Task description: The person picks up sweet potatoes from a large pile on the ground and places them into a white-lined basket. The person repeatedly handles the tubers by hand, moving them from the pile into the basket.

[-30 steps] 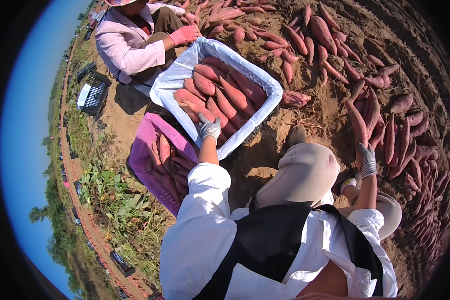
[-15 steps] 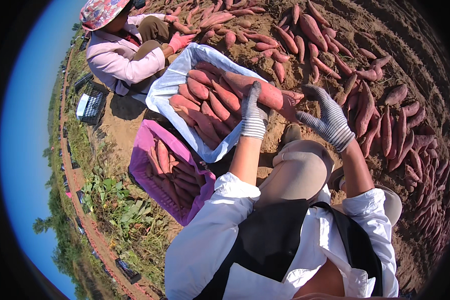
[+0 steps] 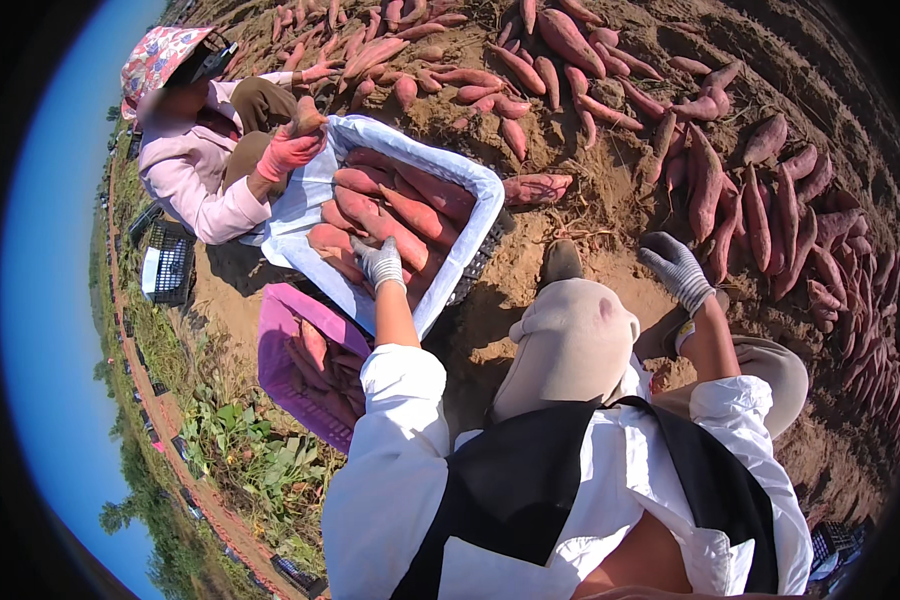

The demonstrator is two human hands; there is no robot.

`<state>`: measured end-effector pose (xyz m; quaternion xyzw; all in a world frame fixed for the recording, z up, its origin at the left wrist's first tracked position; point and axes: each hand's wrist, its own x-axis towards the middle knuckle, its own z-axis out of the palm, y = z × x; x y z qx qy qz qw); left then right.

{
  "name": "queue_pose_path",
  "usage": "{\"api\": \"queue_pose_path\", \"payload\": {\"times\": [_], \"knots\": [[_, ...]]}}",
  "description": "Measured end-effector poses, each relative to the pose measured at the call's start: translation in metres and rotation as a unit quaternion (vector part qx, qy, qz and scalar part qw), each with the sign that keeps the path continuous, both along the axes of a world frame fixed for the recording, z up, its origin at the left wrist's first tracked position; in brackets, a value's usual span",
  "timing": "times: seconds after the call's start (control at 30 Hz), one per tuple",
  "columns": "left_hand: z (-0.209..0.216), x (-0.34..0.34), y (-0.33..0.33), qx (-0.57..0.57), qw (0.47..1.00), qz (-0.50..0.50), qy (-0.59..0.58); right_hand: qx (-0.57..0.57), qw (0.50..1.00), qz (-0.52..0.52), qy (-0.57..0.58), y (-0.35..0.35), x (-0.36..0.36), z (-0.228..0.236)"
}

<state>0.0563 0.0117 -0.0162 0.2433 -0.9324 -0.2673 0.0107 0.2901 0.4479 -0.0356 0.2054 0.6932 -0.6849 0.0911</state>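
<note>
My left hand [image 3: 380, 264], in a grey-and-white striped glove, reaches into a crate lined with pale blue-white cloth [image 3: 485, 185]. Its fingers and thumb straddle the near end of a reddish sweet potato [image 3: 368, 213] lying among several others. A thick sweet potato [image 3: 438, 190] rests along the crate's right side. My right hand [image 3: 675, 268], gloved alike, is empty over the soil, fingers extended, near the heaped sweet potatoes [image 3: 705, 185] on the right. Just outside the crate's right rim another sweet potato [image 3: 537, 189] lies on the ground.
Across the crate sits a co-worker [image 3: 185, 165], whose pink-gloved hand [image 3: 290, 152] holds a sweet potato [image 3: 307, 117] over the rim. A purple-lined crate [image 3: 280, 350] of sweet potatoes stands at near left. A black crate [image 3: 170, 262] and green plants [image 3: 250, 440] are farther left.
The large sweet potato has left my hands. My left hand has moved left and down into the crate; my right has drawn back. The co-worker has lifted a sweet potato to the crate.
</note>
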Motion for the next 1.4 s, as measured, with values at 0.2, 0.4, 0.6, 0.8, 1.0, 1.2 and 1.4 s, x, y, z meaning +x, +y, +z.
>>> {"api": "queue_pose_path", "payload": {"times": [0.2,0.4,0.6,0.8,1.0,1.2,1.4], "knots": [[-0.077,-0.006,-0.010,-0.131,0.984,-0.092,-0.082,0.115,0.991,-0.007,-0.067,0.006,0.005,-0.021],[-0.011,0.017,0.026,-0.116,0.985,-0.113,-0.058,0.072,0.988,-0.076,-0.115,0.027,0.010,-0.047],[-0.024,0.009,0.018,-0.160,0.966,-0.181,0.090,0.149,0.919,-0.316,-0.184,0.072,0.017,-0.117],[-0.009,0.003,0.031,-0.159,0.909,-0.292,0.250,0.296,0.854,-0.311,-0.294,0.118,-0.018,-0.143],[0.011,0.038,0.162,0.182,0.880,-0.398,0.185,0.328,0.807,-0.244,-0.426,0.154,-0.035,-0.164],[-0.019,0.058,0.210,0.465,0.799,-0.364,-0.111,-0.120,0.929,-0.303,-0.178,0.158,-0.026,-0.142],[-0.031,0.052,0.278,0.637,0.625,-0.357,-0.277,-0.131,0.982,-0.133,-0.015,0.040,-0.041,-0.033]]}}
